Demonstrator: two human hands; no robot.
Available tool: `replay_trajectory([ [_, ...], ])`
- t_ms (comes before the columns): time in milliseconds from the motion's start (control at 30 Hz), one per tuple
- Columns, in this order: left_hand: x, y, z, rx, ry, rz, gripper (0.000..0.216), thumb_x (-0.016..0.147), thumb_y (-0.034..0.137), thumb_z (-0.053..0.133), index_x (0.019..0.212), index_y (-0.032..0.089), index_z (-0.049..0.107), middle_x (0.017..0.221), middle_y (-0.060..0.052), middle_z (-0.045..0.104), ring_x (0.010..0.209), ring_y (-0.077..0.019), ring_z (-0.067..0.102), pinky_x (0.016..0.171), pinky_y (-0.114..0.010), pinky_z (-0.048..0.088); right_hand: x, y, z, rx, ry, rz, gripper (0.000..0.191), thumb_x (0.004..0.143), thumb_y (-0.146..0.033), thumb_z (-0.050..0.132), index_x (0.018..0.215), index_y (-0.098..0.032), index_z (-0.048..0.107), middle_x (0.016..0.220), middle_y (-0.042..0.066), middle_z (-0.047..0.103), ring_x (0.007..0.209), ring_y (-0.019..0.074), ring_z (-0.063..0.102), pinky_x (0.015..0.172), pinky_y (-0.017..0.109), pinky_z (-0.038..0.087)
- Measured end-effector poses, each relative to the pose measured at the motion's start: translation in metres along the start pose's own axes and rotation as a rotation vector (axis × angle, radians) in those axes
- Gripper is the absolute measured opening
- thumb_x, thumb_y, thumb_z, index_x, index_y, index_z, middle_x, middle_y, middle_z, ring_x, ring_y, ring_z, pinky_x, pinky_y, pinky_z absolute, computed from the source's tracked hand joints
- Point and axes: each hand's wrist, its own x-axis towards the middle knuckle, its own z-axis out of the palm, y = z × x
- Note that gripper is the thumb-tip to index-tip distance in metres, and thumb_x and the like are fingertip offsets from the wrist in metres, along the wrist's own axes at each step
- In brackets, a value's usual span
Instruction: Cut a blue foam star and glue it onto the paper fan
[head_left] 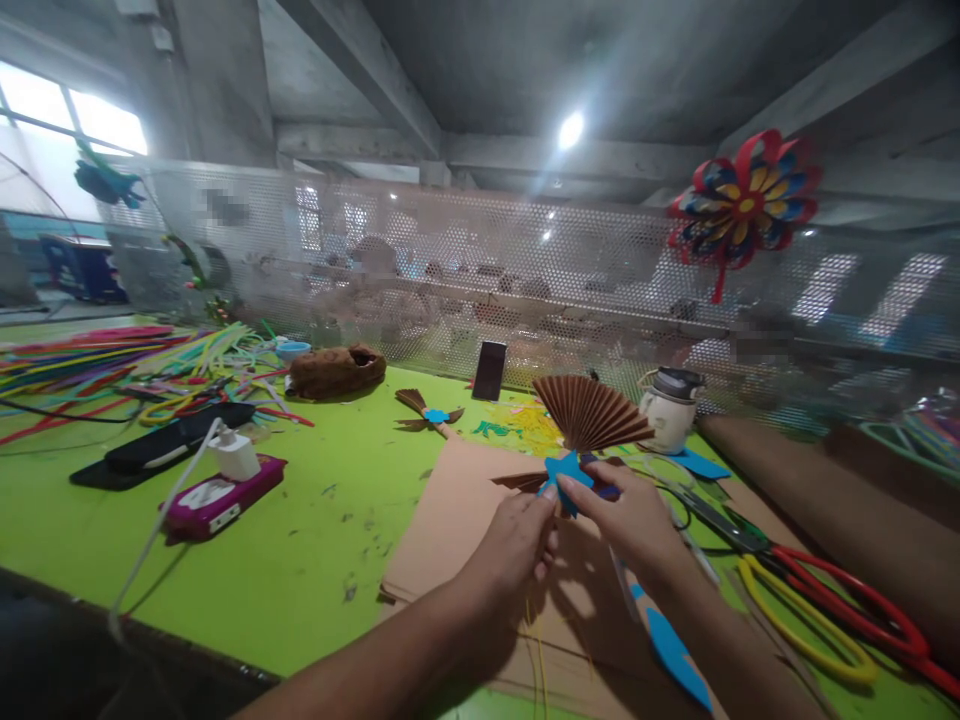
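Observation:
Pleated brown paper (592, 412) spreads like a fan above a blue paper star (570, 470), with a second brown pleated piece sticking out at left. My left hand (517, 530) pinches the star's lower left point. From the other side, my right hand (630, 500) presses its thumb on the star's right part, its fingers behind. Whatever joins the star to the pleats is hidden. Beneath both hands lies brown cardboard (442, 520), with thin yellow strands hanging over it. A similar brown piece with a blue centre (435, 416) rests beyond the cardboard.
Scissors with red handles (855, 590) and yellow-handled scissors (810, 625) lie at right, near a lidded cup (670, 410). A phone (489, 370) stands at the back. On the left are a purple power strip (225, 497), a brown fuzzy pouch (337, 372) and coloured pipe cleaners (97, 360).

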Motion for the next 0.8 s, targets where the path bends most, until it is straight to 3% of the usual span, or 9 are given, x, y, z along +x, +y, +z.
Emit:
replay_trajectory([
  [133,0.001,-0.001,0.000,-0.053,0.057,-0.030,0.039,0.079,0.055,0.048,0.069,0.017,0.047,0.055,0.003,0.046,0.044,-0.0068,0.037,0.043,-0.020,0.028,0.001,0.002,0.004,0.035,-0.028,-0.012,0.035,0.074,-0.046,0.058,0.077,-0.014,0.070,0.074,0.008,0.065,0.072,0.0228,0.056,0.065,0.032,0.042],
  [333,0.005,-0.001,-0.002,-0.030,0.032,-0.027,0.040,0.079,0.057,0.047,0.070,0.017,0.047,0.055,0.003,0.046,0.044,-0.0071,0.039,0.043,-0.019,0.028,0.002,-0.001,0.004,0.105,-0.043,-0.032,0.038,0.076,-0.049,0.056,0.080,-0.013,0.070,0.072,0.006,0.065,0.068,0.0198,0.054,0.061,0.028,0.041],
  [600,0.005,-0.005,-0.001,0.104,-0.009,0.066,0.043,0.079,0.059,0.046,0.065,0.018,0.045,0.050,0.004,0.042,0.041,-0.0075,0.037,0.041,-0.021,0.028,0.005,-0.011,0.004,0.180,0.025,0.030,0.042,0.073,-0.053,0.059,0.058,-0.014,0.063,0.059,0.004,0.061,0.059,0.0166,0.051,0.055,0.026,0.037],
  [800,0.005,-0.001,-0.003,-0.072,0.044,-0.038,0.041,0.077,0.058,0.050,0.069,0.017,0.048,0.054,0.003,0.047,0.044,-0.0066,0.039,0.041,-0.018,0.027,0.000,-0.006,-0.003,0.304,0.050,0.083,0.044,0.076,-0.054,0.055,0.061,-0.014,0.063,0.059,0.003,0.060,0.060,0.0174,0.054,0.054,0.026,0.041],
])
